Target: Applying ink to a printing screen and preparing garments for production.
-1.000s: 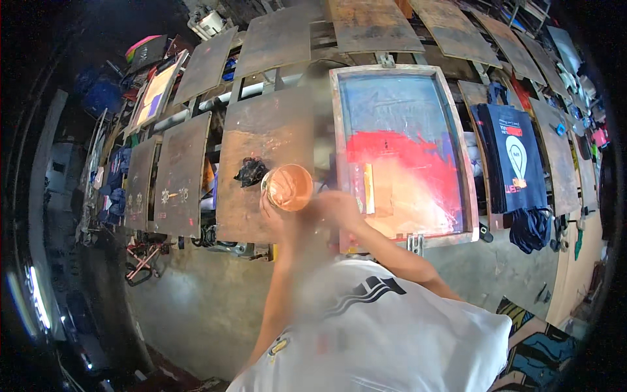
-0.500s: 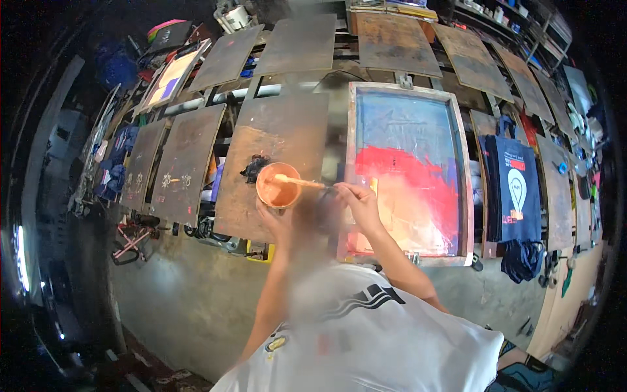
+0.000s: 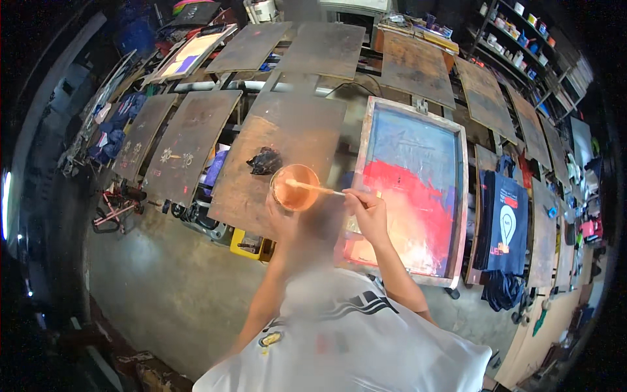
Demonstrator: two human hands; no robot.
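Observation:
My left hand [image 3: 282, 223] is wrapped round the side of an orange tub [image 3: 279, 201], which has orange ink smeared inside it. Between the pinched fingers of my right hand [image 3: 369, 214] is a thin stirring stick [image 3: 323, 190]. Its far end, thickly coated in pale orange, reaches over the rim into the tub. A crumpled black plastic scrap [image 3: 264, 161] lies on the brown board [image 3: 300, 124] just beyond the tub. To the right, next to my right hand, rests a screen-printing frame [image 3: 462, 189] with red and peach ink spread over its blue mesh.
Rows of flat printing boards [image 3: 196, 140] stand on a rack, with gaps between them. Dark printed bags [image 3: 506, 222] hang over a board at the right. A yellow object [image 3: 247, 244] sits below the near boards. Shelves of containers [image 3: 516, 36] stand at the far right.
The view has swung, so the boards and frame appear shifted and turned. Both hands keep their holds; the stick still reaches into the tub, its angle slightly changed.

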